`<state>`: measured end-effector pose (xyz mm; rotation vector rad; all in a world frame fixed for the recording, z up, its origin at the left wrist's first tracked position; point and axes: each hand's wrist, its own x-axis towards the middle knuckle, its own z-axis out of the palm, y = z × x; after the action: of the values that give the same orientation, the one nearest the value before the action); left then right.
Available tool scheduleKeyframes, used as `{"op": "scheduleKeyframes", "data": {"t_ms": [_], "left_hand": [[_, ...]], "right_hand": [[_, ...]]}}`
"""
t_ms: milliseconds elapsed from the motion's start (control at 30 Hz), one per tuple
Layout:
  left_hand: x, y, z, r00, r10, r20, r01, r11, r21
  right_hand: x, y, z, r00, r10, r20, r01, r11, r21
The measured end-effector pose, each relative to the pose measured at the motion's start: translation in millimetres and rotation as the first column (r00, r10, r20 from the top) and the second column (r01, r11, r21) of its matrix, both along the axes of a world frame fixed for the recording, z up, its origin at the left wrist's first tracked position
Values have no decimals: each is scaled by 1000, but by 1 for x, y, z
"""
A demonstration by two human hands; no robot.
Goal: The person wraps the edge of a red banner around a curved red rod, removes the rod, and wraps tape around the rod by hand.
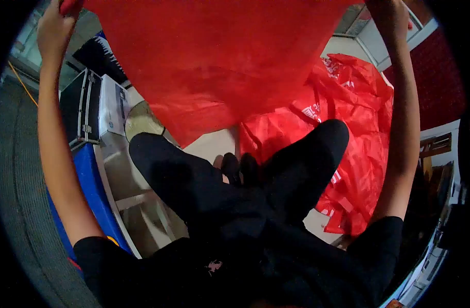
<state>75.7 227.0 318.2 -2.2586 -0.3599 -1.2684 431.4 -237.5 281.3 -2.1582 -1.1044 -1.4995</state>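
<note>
A large red cloth (pixel 219 56) is stretched out in front of me between my raised arms, its lower edge hanging above my knees. My left hand (pixel 57 28), high at the upper left, is closed on a bunched red corner of it. At the upper right my right hand (pixel 389 13) is closed at the cloth's other corner; the frame's top edge cuts off its fingertips. Below and to the right, a crumpled heap of red fabric (pixel 355 133) with white printing spreads over the floor beside my right leg.
Left of my legs stand a black metal-edged case (pixel 81 105), a white box (pixel 114 105) and a blue-sided thing (pixel 94 179). A round pale object (pixel 142 120) lies near my left knee. A dark red panel (pixel 433 82) is on the right.
</note>
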Motion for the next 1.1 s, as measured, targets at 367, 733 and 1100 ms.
{"op": "scheduleKeyframes", "data": {"t_ms": [367,733,1100], "left_hand": [[-30,-93,-221,604,-327,-727,-269,774,-573],[-55,-159,-251,676,-354,-647,-245,719,-650],[-71,-160,-268,690,-378,-617,-242,683,-689]], "right_hand": [[-97,-34,-223,759,125,-639,-460,797,-391],[-140,-18,-255,500,-125,-857,-560,708,-430],[-164,4,-259,522,-110,-846,-562,701,-439]]}}
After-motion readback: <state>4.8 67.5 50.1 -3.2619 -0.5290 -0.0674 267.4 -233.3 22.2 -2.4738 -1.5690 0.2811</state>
